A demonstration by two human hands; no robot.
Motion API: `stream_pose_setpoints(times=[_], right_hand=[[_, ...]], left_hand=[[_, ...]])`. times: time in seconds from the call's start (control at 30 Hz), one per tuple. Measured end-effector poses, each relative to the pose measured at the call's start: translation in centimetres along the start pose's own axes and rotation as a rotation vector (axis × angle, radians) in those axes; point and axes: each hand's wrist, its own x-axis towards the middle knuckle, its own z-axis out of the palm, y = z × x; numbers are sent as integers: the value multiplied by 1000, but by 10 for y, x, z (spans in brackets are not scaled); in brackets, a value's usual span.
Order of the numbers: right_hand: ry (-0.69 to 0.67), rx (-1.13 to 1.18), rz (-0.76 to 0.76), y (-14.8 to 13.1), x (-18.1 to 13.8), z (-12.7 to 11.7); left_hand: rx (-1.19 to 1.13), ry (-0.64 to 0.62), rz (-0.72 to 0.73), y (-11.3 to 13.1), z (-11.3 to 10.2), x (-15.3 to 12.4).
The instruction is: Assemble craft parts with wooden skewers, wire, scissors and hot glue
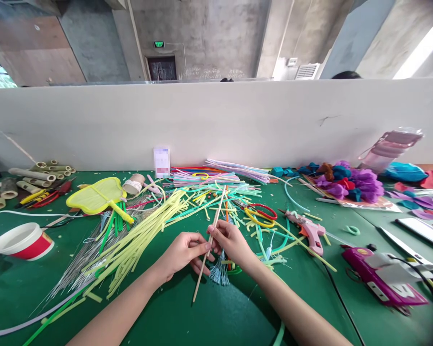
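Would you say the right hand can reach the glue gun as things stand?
Probably yes: the glue gun lies uncovered near the right hand, though that hand is pinching the stick.

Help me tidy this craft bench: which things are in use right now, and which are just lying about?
In use: wooden stick, pinched by left hand and right hand; blue tassel hanging under the right hand.
Lying about: glue gun, scissors, yellow fan, red cup, bamboo tubes.

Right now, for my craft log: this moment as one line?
left hand: pinches stick | right hand: pinches stick, blue tassel under it | nearby: scissors, glue gun, green table
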Motion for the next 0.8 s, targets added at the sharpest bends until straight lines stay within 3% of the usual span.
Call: stream_pose_setpoints(times=[0.47,0.8], right_hand=[[-5,8,11,7,4,0],[-17,38,14,8,4,1]], left_hand=[[8,-1,23,-1,-1,3],[-17,69,56,1,2,1]])
